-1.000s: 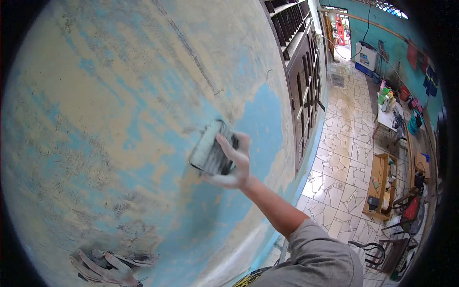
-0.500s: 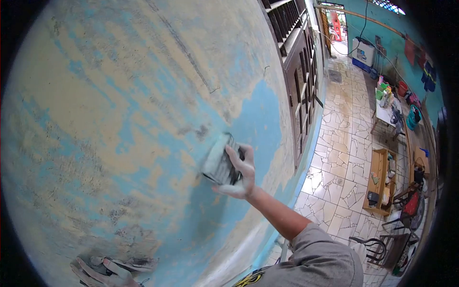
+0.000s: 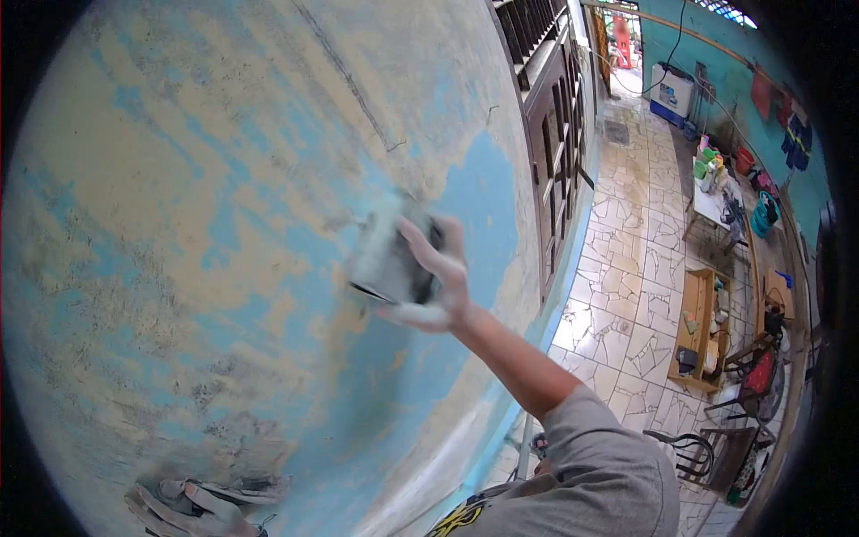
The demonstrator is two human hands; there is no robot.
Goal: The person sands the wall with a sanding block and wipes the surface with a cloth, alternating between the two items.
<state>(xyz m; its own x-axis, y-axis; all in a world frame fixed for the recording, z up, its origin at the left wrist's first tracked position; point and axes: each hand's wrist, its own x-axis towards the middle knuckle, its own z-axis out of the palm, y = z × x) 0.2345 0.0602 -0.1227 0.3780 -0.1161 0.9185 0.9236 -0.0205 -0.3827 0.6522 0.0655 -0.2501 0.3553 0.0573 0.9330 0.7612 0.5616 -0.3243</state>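
The block is at the wall, nearer the dark line than a moment ago; I judge the rubbing stroke has reversed. My right hand pinches it, fingers parted; my left hand's grip I can't tell.

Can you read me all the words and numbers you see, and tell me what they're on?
I can't read any words or numbers here.
Machine: dark label, too small to read.
Shirt: yellow print, cut off and too slanted to read.
Wall: only marks and patches, no letters I can see.
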